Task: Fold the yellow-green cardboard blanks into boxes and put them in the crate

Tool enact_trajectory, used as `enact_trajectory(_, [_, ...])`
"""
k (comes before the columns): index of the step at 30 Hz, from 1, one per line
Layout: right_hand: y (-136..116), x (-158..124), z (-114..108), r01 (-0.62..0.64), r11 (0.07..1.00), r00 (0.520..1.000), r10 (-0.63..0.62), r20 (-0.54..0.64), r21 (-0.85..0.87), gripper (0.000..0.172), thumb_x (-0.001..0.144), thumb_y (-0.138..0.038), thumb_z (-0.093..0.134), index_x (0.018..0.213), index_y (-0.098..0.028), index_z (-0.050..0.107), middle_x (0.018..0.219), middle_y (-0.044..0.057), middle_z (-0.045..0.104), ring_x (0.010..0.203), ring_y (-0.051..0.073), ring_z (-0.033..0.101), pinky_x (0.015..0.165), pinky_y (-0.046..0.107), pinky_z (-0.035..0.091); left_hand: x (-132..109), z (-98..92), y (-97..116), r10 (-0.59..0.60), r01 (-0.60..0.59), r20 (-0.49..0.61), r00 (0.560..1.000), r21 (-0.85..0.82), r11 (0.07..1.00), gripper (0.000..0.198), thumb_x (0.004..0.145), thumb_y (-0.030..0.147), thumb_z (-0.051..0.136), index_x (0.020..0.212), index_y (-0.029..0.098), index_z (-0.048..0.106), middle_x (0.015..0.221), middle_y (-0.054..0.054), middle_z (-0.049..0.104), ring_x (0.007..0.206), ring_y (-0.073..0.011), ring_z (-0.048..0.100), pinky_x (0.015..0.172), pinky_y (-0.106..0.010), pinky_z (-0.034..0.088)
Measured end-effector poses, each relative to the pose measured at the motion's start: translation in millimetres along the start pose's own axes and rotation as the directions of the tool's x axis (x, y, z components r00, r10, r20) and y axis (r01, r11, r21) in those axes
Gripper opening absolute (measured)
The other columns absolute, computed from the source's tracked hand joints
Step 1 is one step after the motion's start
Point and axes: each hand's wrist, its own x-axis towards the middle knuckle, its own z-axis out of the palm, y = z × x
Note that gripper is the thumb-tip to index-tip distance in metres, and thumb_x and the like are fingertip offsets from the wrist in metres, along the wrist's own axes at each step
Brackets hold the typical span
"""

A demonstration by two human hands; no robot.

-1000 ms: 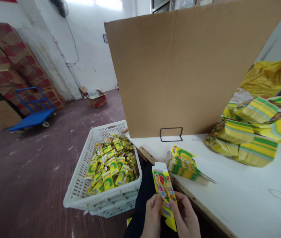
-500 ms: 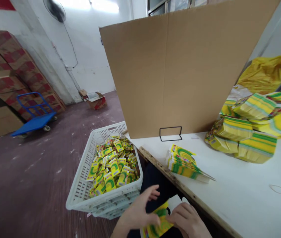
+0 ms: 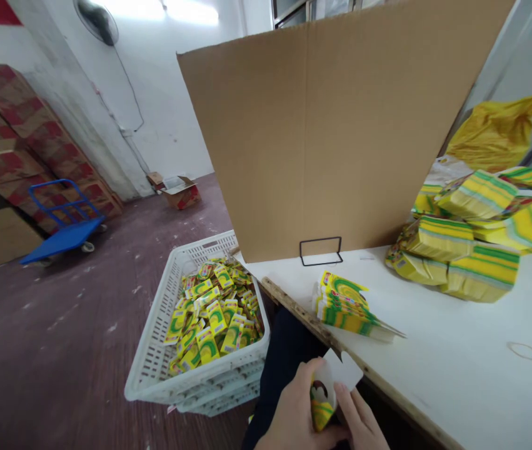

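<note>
Low in the head view, my left hand (image 3: 291, 409) is wrapped around a small yellow and green carton (image 3: 322, 414). Its white end flaps (image 3: 346, 370) stick up, and a dark rounded gap shows below them. My right hand (image 3: 362, 422) grips the same carton from the right, fingers against the flaps. The palms and the carton's lower part are hidden. Beyond my hands, a fanned stack of flat yellow-green cartons (image 3: 344, 303) lies on the white table (image 3: 453, 344). At left, a white plastic crate (image 3: 146, 356) holds many small yellow-green packs (image 3: 216, 315).
A tall cardboard sheet (image 3: 341, 137) stands behind a black wire bracket (image 3: 321, 251). Bundled cartons (image 3: 481, 269) are piled at the table's right, near a yellow bag (image 3: 495, 134). A rubber band (image 3: 524, 351) lies on the table. A blue trolley (image 3: 66, 237) and stacked boxes (image 3: 35, 125) stand left.
My left hand, spread over the carton before, has moved right and closed around it. The carton has turned more upright, with its white flaps raised. The view has shifted slightly.
</note>
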Motion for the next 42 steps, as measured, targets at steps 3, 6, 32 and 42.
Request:
enact_trajectory(3, [-3.9,1.4,6.1,-0.089,0.996,0.994,0.087,0.068,0.026,0.066,0.075,-0.067,0.068,0.120,-0.019,0.072,0.126,0.011,0.071,0.130,0.034,0.057,0.109,0.038,0.049,-0.2,6.1,-6.8,0.068,-0.067,-0.017,0.998,0.030,0.997,0.086,0.058,0.018,0.083,0.135,0.023,0.045,0.129,-0.009,0.060,0.111,-0.0270,0.062,0.099,-0.038,0.048])
enact_trajectory(6, [-3.7,4.7,16.5,-0.114,0.992,0.983,0.105,0.148,0.051,0.068,0.077,-0.067,0.066,0.125,-0.019,0.068,0.138,0.011,0.064,0.133,0.032,0.056,0.112,0.037,0.045,-0.4,11.6,-16.1,0.082,-0.083,0.027,0.996,0.006,0.997,0.082,0.059,0.021,0.081,0.133,0.022,0.046,0.124,-0.009,0.064,0.110,-0.0281,0.065,0.097,-0.038,0.050])
enact_trajectory(32, [10.2,3.6,32.9,-0.003,0.998,1.000,0.001,0.027,0.070,0.065,0.084,-0.074,0.055,0.118,-0.021,0.073,0.130,0.013,0.069,0.125,0.031,0.063,0.113,0.044,0.044,0.0,17.3,-22.8,0.187,-0.187,-0.084,0.979,0.009,0.982,0.063,0.061,0.020,0.077,0.118,0.022,0.050,0.106,-0.005,0.061,0.090,-0.0212,0.062,0.080,-0.031,0.048])
enact_trajectory(42, [8.6,3.4,18.8,0.412,0.868,0.902,-0.346,0.257,-0.278,0.061,0.091,-0.033,0.061,0.150,-0.023,0.048,0.153,0.010,0.048,0.139,0.027,0.050,0.112,0.039,0.045,2.0,13.7,-17.0,-0.038,0.038,0.025,0.999,-0.008,0.999,0.041,0.072,0.023,0.068,0.108,0.021,0.049,0.086,0.000,0.058,0.073,-0.0158,0.053,0.068,-0.028,0.045])
